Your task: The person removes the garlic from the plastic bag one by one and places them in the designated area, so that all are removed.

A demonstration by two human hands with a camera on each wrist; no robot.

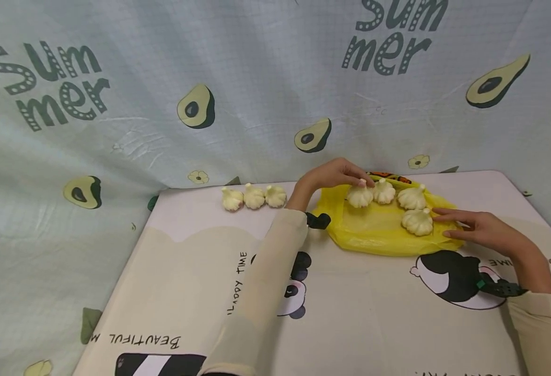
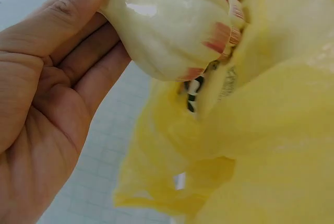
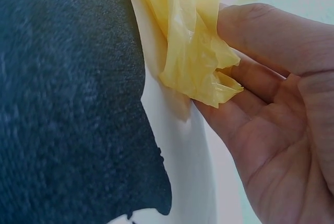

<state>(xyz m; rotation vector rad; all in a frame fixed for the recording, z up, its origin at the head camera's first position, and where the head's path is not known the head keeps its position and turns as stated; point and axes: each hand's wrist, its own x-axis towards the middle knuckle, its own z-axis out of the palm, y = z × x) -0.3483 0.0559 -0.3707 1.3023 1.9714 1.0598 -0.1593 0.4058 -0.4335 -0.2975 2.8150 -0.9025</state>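
My left hand (image 1: 338, 175) pinches the stem of a garlic bulb (image 2: 169, 28) between thumb and fingers, at the left of a row of bulbs on a yellow plastic bag (image 1: 374, 237). Right beside it sits another garlic bulb (image 1: 384, 191), with a further bulb (image 1: 411, 198) to its right. My right hand (image 1: 487, 228) lies at the bag's right edge, thumb and fingers spread apart. Its fingertips are right at the stem of the front garlic bulb (image 1: 417, 223). In the right wrist view, a crumpled bag corner (image 3: 201, 72) lies in front of the fingers.
Three more garlic bulbs (image 1: 254, 197) stand in a row at the table's back edge, left of the bag. The printed cloth (image 1: 186, 266) covers the table. Behind it hangs a pale curtain (image 1: 256, 78) with avocado prints.
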